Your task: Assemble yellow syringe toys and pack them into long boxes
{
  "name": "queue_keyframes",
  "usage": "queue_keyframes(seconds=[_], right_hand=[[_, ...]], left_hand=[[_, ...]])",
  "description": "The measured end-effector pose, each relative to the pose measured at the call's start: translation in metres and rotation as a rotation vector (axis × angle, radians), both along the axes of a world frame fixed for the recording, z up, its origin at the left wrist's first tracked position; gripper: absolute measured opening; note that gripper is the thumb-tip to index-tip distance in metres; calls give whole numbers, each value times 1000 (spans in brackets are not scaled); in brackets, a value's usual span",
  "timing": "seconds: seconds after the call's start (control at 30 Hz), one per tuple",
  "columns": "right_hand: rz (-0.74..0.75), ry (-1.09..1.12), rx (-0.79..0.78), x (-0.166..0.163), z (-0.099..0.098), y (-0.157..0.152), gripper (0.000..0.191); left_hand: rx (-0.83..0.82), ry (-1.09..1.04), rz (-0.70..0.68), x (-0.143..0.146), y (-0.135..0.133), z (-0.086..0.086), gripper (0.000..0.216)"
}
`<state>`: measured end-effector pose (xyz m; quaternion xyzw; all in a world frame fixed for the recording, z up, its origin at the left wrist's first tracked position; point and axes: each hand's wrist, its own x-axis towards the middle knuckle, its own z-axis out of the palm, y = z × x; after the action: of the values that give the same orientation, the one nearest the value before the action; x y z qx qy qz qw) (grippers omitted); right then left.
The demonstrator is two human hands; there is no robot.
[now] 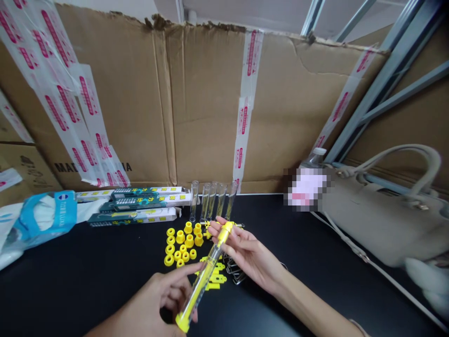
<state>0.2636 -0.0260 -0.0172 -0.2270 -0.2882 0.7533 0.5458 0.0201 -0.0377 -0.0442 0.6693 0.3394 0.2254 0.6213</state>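
A tall brown cardboard sheet (206,112) crossed with red-and-white tape walls off the far edge of a black bench (87,276), while a grey metal shelving frame (380,89) slants past on the right. Before me, a person's two bare hands tilt a clear plastic tube with a yellow core and yellow ends (205,276) above the bench: the left hand (161,295) grips its lower end; the right hand (250,255) meets the upper end with fingers extended, though whether it clasps or merely steadies, I cannot tell.

Just beyond the right fingertips, upright clear tubes (210,201) crowd the cardboard. Yellow plastic rings and collars (180,236), flat yellow strips (218,279) and bent metal wire hooks (235,270) lie around and beneath the held tube. Green-and-white cartons (147,200) and a blue-and-white plastic packet (52,210) line the back left, well apart from the left hand, with black surface between.

At right, a white-capped clear bottle (315,158) and beige handbag (382,215) hem the bench; the bag's thin strap (351,241) trails toward the near edge, beyond the right forearm.
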Motion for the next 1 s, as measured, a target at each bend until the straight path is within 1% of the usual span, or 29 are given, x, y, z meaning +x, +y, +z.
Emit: queue_keyframes(seconds=[0.13, 0.23, 0.3, 0.5, 0.6, 0.7, 0.83, 0.93, 1.0], right_hand=[[-10, -42, 36, 0, 1, -1, 34], [-9, -60, 14, 1, -1, 0, 32], [-5, -59, -1, 2, -3, 1, 31], [-17, -74, 5, 2, -5, 2, 25], [-41, -88, -5, 2, -5, 1, 26], [-59, -92, -11, 1, -5, 1, 27], [-64, -105, 2, 0, 0, -1, 27], [-97, -125, 42, 2, 6, -2, 29], [-163, -165, 79, 4, 9, -2, 28]], left_hand=[[47, 30, -3, 1, 1, -8, 95], [74, 39, -13, -1, -1, -11, 93], [92, 49, -15, -1, -4, -9, 91], [121, 45, -30, 1, -8, 5, 84], [137, 23, -29, 1, -7, 6, 86], [120, 26, -29, 1, -7, 3, 86], [120, 3, -12, 1, -9, 4, 88], [116, -39, -21, 0, -7, 9, 77], [108, -115, -11, -3, -1, 12, 66]])
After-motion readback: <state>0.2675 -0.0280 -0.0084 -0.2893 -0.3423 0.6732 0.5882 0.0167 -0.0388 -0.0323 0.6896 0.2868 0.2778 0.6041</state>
